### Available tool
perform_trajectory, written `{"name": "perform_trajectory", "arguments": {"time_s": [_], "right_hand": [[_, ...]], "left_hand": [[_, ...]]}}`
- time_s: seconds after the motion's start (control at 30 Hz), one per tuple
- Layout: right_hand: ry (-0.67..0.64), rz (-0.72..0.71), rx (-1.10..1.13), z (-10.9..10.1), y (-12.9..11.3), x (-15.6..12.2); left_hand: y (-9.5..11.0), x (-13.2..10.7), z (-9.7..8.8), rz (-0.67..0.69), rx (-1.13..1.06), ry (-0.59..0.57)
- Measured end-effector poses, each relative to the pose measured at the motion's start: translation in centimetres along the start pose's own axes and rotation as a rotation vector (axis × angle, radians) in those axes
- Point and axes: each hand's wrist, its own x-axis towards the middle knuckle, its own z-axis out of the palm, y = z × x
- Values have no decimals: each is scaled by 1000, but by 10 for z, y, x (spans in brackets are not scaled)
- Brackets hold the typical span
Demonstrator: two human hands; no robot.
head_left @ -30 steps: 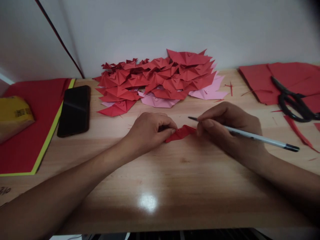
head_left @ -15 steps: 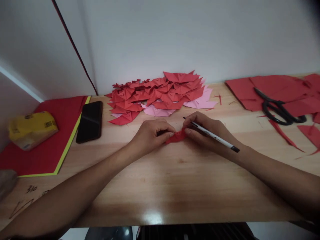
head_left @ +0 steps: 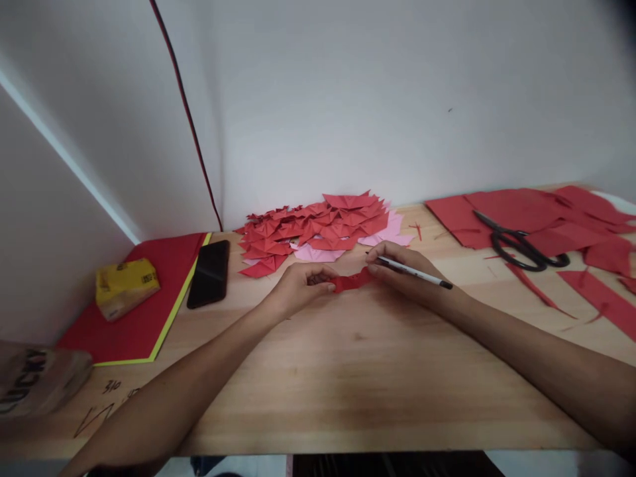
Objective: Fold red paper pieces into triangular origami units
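Observation:
Between my two hands a small folded red paper piece (head_left: pixel 350 281) is stretched just above the wooden table. My left hand (head_left: pixel 304 286) pinches its left end between thumb and fingers. With thumb and fingers closed, my right hand (head_left: pixel 397 265) grips a white pen with a black end (head_left: pixel 417 272) and also touches the right end of the paper. The pen's tip points left, away from the paper's face. Small dark marks show on the paper, too small to read. Behind the hands lies a heap of folded red and pink paper pieces (head_left: pixel 318 228).
Black-handled scissors (head_left: pixel 521 248) lie on red paper sheets (head_left: pixel 452 218) at right, with red scraps around. At left are a black phone (head_left: pixel 209 273), a red folder with yellow edge (head_left: pixel 134 344), a yellow packet (head_left: pixel 126 285) and a bag marked LUCKY (head_left: pixel 40 377). A wall (head_left: pixel 322 99) rises behind.
The head view has shifted left and up, so the table sits lower and more of the LUCKY bag shows. My hands have drawn slightly apart, exposing more of the red paper.

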Motion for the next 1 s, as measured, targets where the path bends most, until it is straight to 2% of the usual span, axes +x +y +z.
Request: {"name": "perform_trajectory", "arguments": {"time_s": [0.1,0.3,0.6,0.73,0.8,1.0], "right_hand": [[-12,35,83,-3,-1,2],[25,60,216,-5,2,4],[100,85,212,-3,-2,5],[109,70,232,-5,5,7],[97,41,204,-7,9,7],[97,-180,117,-13,14,1]], "left_hand": [[0,2,0,-31,-2,83],[-3,8,2,-45,-191,145],[-9,13,-4,-140,-306,137],[-9,13,-6,-148,-327,151],[-8,12,-4,-143,-330,162],[-2,5,-3,-122,-295,180]]}}
